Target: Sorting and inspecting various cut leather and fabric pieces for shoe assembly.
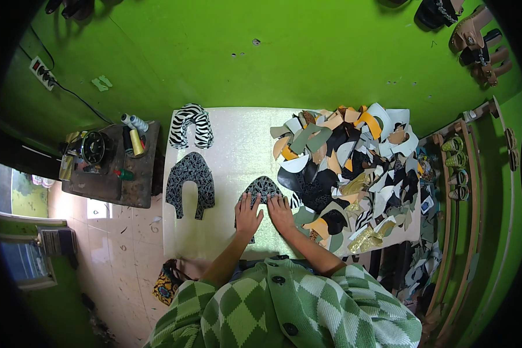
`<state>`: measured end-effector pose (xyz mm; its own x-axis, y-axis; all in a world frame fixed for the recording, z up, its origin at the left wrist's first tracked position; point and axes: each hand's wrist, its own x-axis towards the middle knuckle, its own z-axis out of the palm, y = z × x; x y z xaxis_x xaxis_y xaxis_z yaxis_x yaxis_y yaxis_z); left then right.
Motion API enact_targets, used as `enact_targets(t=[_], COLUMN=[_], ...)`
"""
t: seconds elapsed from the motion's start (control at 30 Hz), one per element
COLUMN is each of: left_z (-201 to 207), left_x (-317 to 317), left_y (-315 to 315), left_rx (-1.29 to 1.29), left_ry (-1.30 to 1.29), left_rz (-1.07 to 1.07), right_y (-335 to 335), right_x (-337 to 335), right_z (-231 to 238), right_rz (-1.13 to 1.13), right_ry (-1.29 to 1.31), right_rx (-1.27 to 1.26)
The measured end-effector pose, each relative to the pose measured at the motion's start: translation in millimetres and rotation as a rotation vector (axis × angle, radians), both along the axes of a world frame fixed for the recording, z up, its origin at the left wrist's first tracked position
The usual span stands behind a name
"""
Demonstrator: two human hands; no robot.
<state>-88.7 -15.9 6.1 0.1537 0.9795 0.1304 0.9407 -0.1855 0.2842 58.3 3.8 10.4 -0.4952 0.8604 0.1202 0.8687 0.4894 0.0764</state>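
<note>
A black-and-grey patterned, horseshoe-shaped piece (262,185) lies in front of me on the pale table (246,139), its curved end away from me. My left hand (249,216) rests on its left side, fingers stretched out flat. Flat on its right side is my right hand (281,212), with fingers extended too. Both hands hide much of the piece's two legs. To the left lies a similar patterned piece (187,165), or a stack of them. Beyond that is a zebra-striped horseshoe-shaped piece (182,119).
A large heap of coloured offcuts (354,168) covers the table's right side, close to my right hand. At left, a sewing machine table (136,191) carries thread cones (136,142). Sandals (453,152) sit on a wall rack at right. A patterned bag (167,283) is below the table's front.
</note>
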Motion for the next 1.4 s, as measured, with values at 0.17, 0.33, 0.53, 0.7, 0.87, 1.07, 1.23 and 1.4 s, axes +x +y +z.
enact_targets(t=[0.17,0.33,0.53,0.7,0.87,1.07,1.23,1.4], left_z=[-0.3,6.8,12.2,15.2,14.2,13.3,17.8,22.3], left_x=[0.6,-5.6,-4.0,-3.0,-1.9,-1.4,3.9,2.0], left_y=[-1.5,2.6,2.8,2.1,4.6,4.8,4.5,8.0], left_rx=[0.035,-0.046,-0.063,-0.018,-0.057,-0.025,-0.002,-0.064], left_ry=[0.011,-0.038,-0.107,-0.029,0.014,0.025,0.030,-0.005], left_rz=[0.017,-0.008,-0.005,-0.031,-0.032,-0.041,-0.027,-0.036], right_y=[2.5,11.7,14.5,19.4,14.5,8.7,8.4,3.5], right_x=[0.7,13.1,-3.9,2.1,1.5,-3.2,1.0,6.9], right_z=[2.3,8.4,11.7,11.1,8.9,8.5,8.3,11.0], right_rz=[0.002,0.012,-0.016,0.052,0.079,0.076,0.057,0.002], right_ry=[0.046,0.278,0.483,0.430,0.235,-0.009,0.073,0.168], right_rx=[0.012,-0.109,-0.206,-0.173,-0.193,-0.144,-0.127,-0.142])
